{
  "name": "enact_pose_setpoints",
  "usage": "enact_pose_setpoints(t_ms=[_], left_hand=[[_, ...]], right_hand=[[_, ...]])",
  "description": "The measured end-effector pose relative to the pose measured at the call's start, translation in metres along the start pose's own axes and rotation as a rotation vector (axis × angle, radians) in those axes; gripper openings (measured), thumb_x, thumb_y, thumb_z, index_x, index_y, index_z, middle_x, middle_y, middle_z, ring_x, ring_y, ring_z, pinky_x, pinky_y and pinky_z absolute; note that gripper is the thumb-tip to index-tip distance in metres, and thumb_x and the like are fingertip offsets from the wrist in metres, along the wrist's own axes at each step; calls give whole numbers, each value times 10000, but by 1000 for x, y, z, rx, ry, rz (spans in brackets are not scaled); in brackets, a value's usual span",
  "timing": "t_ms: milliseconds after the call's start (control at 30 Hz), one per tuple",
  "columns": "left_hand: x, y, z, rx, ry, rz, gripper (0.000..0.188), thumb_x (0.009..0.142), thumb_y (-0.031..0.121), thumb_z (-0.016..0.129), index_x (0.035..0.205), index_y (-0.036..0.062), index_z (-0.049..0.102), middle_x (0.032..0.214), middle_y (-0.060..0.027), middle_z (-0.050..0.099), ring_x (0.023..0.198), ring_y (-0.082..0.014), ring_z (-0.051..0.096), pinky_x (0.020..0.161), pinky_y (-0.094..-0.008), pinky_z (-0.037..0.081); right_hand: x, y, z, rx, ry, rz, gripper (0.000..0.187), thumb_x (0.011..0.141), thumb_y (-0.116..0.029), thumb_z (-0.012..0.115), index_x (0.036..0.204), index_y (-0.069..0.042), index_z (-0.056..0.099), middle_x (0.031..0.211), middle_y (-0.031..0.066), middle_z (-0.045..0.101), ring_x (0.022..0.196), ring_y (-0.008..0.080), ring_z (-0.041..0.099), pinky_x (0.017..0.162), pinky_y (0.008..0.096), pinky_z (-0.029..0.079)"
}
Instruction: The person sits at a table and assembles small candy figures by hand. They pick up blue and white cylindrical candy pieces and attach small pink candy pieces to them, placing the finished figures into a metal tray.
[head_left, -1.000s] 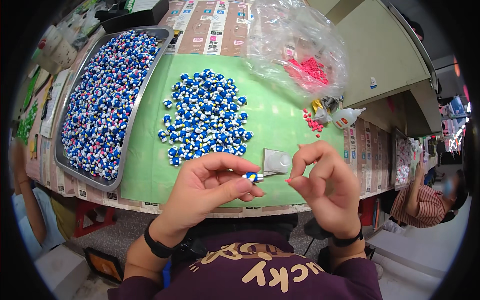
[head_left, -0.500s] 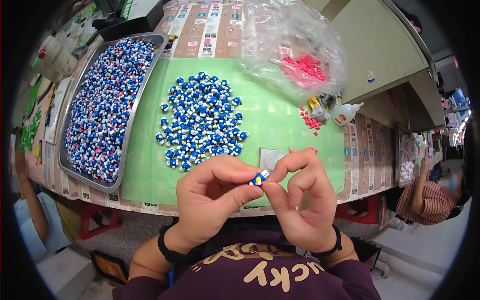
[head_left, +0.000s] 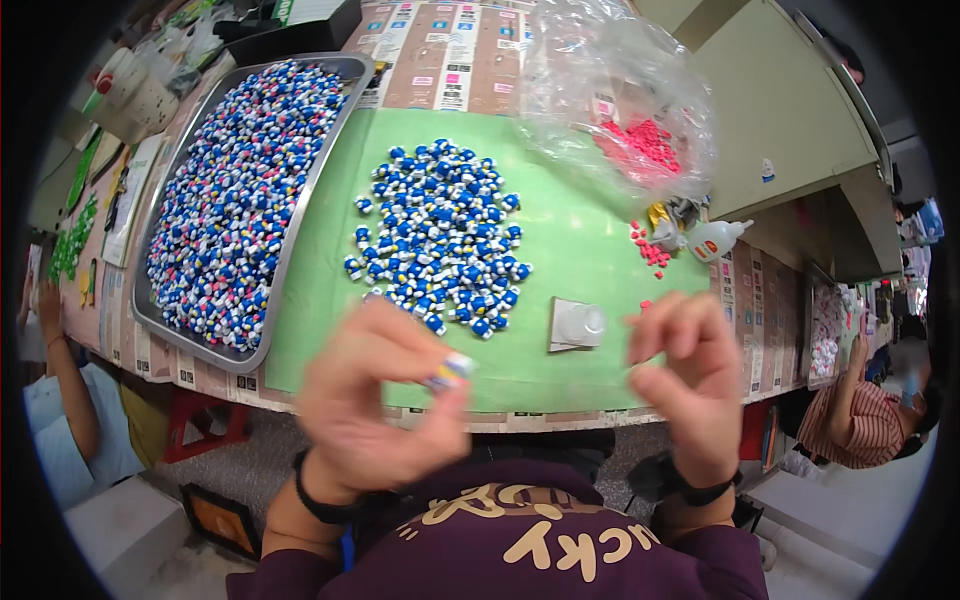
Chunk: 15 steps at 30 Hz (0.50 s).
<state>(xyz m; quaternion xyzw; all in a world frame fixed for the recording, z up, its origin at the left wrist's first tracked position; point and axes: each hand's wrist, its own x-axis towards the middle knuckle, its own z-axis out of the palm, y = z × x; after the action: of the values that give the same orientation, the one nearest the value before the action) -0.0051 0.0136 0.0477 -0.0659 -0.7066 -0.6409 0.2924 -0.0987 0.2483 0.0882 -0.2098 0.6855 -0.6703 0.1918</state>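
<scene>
Between the thumb and forefinger of my left hand (head_left: 385, 400) is a small blue-and-white figurine (head_left: 451, 371) with a bit of yellow, blurred by motion. My right hand (head_left: 692, 380) is raised apart from it, thumb and fingers separated, with nothing visible in them. Between the hands, on the green sheet (head_left: 590, 220), lies a flat square pad with a small clear round dish (head_left: 582, 325) on it. A loose pile of blue-and-white figurines (head_left: 445, 235) spreads beyond my left hand. A single pink piece (head_left: 645, 306) lies just past my right fingertips.
A metal tray (head_left: 250, 362) heaped with figurines stands on the left. At the back right are a clear plastic bag (head_left: 560, 85) with pink pieces (head_left: 650, 145), scattered pink pieces (head_left: 652, 250), a white squeeze bottle (head_left: 718, 240) and a grey cabinet (head_left: 800, 110). Other people sit at both sides.
My hands have come apart from a joint hold on the figurine. The left moved left and down with it; the right moved right. The whole view has shifted slightly.
</scene>
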Motion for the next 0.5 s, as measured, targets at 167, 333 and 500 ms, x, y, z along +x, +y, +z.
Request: enact_pose_setpoints(t_ms=[167,333,500], left_hand=[[8,-4,-98,413,319,5,190,837,-92,631,963,18,542,908,-80,540,714,-93,523,636,-208,445],[22,-2,-100,932,457,-113,246,831,-1,727,1027,17,580,916,-38,570,724,-83,529,625,-224,436],[6,1,-32,696,-241,-246,196,781,-32,719,947,17,627,880,-57,558,698,-128,528,599,-246,429]], right_hand=[[-8,7,-63,-200,323,-97,264,877,72,616,885,-96,413,929,18,470,831,87,418,763,215,358],[-17,18,-79,-417,331,-60,226,858,65,637,857,-62,450,916,27,509,860,103,472,809,230,391],[-10,27,-76,-659,276,-61,162,821,75,635,828,-17,502,850,39,572,829,130,550,792,255,434]])
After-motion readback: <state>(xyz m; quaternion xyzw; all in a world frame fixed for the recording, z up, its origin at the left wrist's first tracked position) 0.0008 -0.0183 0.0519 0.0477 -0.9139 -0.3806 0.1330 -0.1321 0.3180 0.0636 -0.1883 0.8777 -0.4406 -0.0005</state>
